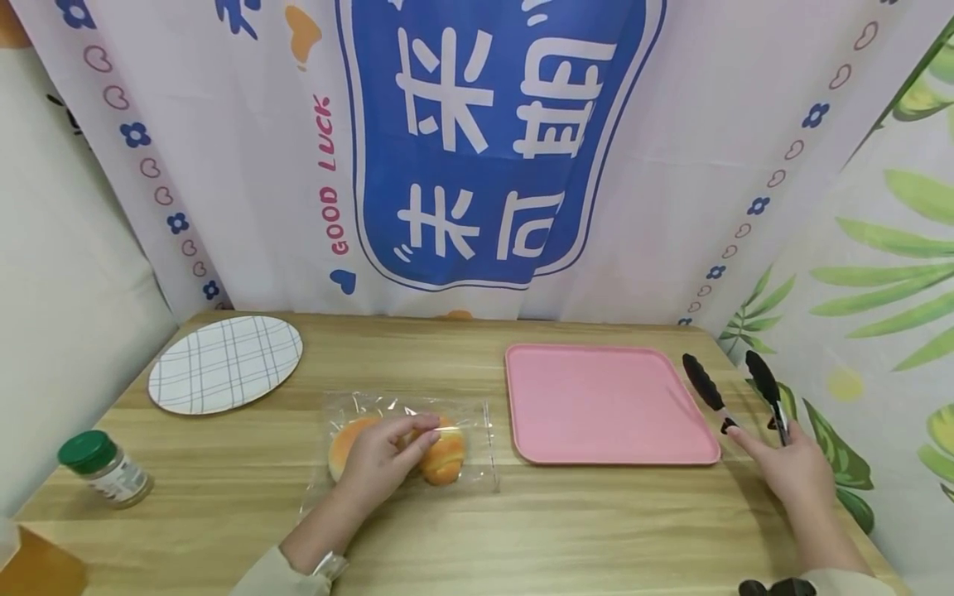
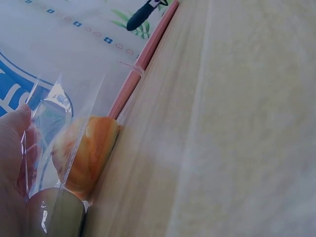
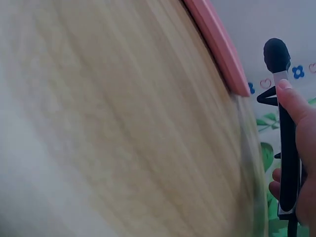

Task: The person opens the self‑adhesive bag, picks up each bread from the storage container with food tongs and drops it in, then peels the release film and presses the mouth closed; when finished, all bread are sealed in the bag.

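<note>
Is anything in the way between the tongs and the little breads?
Yes. A clear bag, pinched by the left hand, covers the breads, and the pink tray lies flat between them and the tongs in the right hand.

Round bun [image 1: 342, 449] partly hidden behind left hand [image 1: 382, 457], left of centre, jar label [image 1: 123, 482] too small to read, far left, orange object [image 1: 40, 567] cut off, lower-left corner

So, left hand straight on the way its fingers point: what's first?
Probably the ridged bread roll in the clear plastic bag, just past the fingers; if the left hand rides above it, the pink tray is next. Height is hard to judge.
</note>
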Demonstrator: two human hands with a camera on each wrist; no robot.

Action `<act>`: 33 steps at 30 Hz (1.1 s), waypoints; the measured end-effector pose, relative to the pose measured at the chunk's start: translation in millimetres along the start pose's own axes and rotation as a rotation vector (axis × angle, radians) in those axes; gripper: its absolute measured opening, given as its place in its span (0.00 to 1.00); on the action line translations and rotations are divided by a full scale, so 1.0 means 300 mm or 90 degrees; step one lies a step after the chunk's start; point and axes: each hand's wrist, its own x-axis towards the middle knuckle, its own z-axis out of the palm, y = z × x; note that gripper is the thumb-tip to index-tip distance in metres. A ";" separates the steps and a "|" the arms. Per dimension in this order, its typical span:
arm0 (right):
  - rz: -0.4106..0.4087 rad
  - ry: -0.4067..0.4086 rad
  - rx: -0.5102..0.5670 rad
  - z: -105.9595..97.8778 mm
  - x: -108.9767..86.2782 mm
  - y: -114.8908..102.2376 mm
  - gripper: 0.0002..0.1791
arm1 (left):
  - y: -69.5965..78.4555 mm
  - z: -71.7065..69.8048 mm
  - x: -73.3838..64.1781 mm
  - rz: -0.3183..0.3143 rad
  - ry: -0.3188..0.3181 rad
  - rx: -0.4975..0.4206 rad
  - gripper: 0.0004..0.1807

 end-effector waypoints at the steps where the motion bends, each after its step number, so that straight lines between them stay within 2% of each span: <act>1: 0.001 0.000 -0.002 0.002 0.005 0.004 0.65 | 0.001 0.000 -0.001 -0.001 -0.001 -0.001 0.06; 9: -0.003 -0.002 -0.042 0.024 0.038 0.041 0.65 | -0.001 0.002 -0.006 0.000 -0.006 -0.009 0.06; 17: -0.010 -0.008 -0.059 0.044 0.038 0.050 0.66 | -0.001 0.003 -0.009 -0.012 -0.009 -0.003 0.06; 20: -0.046 0.027 -0.048 0.049 0.017 0.037 0.64 | 0.002 0.003 -0.010 -0.024 -0.012 -0.004 0.06; 23: -0.122 0.092 -0.033 0.061 -0.025 -0.005 0.58 | 0.006 0.002 -0.010 -0.043 -0.016 -0.007 0.07; 27: -0.241 0.164 0.016 0.099 -0.112 -0.112 0.44 | 0.008 0.006 -0.004 -0.062 -0.016 0.003 0.06; 29: -0.283 0.158 0.057 0.129 -0.168 -0.178 0.38 | 0.010 0.010 0.001 -0.064 -0.012 0.010 0.06; 33: -0.319 0.063 0.144 0.209 -0.285 -0.311 0.34 | 0.017 0.019 0.009 -0.073 -0.002 0.018 0.05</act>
